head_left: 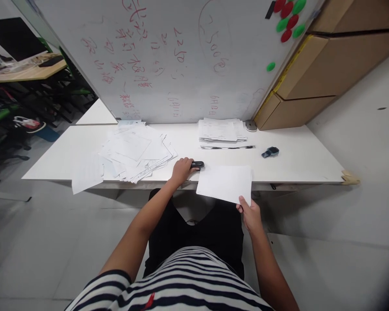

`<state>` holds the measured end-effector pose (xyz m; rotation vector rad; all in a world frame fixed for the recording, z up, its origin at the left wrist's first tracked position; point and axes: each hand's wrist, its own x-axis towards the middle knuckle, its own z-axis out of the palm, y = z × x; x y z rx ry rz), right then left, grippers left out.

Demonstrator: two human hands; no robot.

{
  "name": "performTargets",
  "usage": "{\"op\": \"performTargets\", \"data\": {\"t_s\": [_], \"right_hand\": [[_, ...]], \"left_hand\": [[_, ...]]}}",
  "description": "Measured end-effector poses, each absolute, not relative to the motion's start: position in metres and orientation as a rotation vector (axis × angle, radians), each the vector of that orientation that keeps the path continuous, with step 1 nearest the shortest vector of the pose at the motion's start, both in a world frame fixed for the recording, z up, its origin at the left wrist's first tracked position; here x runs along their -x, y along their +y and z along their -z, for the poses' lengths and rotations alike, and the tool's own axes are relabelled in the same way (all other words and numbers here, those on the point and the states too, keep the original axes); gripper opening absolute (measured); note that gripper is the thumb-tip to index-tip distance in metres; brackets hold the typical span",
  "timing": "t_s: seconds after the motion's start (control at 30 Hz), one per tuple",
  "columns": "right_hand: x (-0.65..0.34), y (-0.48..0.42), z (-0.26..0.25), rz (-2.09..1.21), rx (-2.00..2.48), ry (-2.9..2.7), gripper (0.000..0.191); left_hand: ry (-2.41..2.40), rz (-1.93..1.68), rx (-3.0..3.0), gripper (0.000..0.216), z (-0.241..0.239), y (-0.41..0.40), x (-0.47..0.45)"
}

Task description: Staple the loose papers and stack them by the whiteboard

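Note:
My left hand (182, 170) is closed around a small black stapler (197, 164) at the front part of the desk. The stapler's far end meets or lies close to the upper left corner of some white paper (225, 183); whether the corner sits between its jaws I cannot tell. My right hand (250, 214) pinches the paper at its lower right corner, thumb on top. The paper hangs partly over the desk's front edge and looks blank on this side. How many sheets it has is not visible.
Loose papers (132, 149) are spread on the white desk (294, 168) at left, one overhanging the edge. A paper stack (220, 129) stands at the back, with a dark thin strip (227, 147) before it. A watch (270, 151) lies right. Behind are a whiteboard (188, 95) and cardboard boxes (307, 69).

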<state>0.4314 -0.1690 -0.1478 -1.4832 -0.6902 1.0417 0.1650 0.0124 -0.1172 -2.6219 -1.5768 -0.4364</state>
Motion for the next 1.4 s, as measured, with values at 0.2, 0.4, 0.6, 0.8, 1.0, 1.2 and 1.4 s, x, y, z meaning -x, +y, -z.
{"op": "performTargets", "data": {"t_s": [0.2,0.4,0.6,0.8,1.0,1.2,1.4], "right_hand": [[-0.43,-0.16,0.146,-1.091,1.431,-0.703,0.038],[-0.428,-0.158,0.153,-1.136,1.395,-0.679,0.034],[-0.429,-0.16,0.151,-1.163,1.386,-0.685,0.036],[-0.428,-0.161,0.149,-1.138,1.433,-0.703,0.038],[-0.428,-0.16,0.148,-1.169,1.455,-0.724,0.037],[-0.42,-0.161,0.15,-1.15,1.43,-0.675,0.038],[-0.397,-0.164,0.141,-1.047,1.472,-0.54,0.039]], "left_hand": [[-1.542,0.468,2.646,0.043,0.114,0.009,-0.164],[-1.579,0.574,2.671,0.047,0.1,-0.004,-0.168],[-1.855,0.814,2.427,0.041,0.08,0.015,-0.198],[-1.91,0.666,2.495,0.02,0.085,0.045,-0.219],[-1.754,0.536,2.542,0.023,0.1,0.049,-0.23],[-1.79,0.558,2.569,0.022,0.095,0.049,-0.231],[-1.943,0.767,2.612,0.015,0.091,0.051,-0.223]]}}
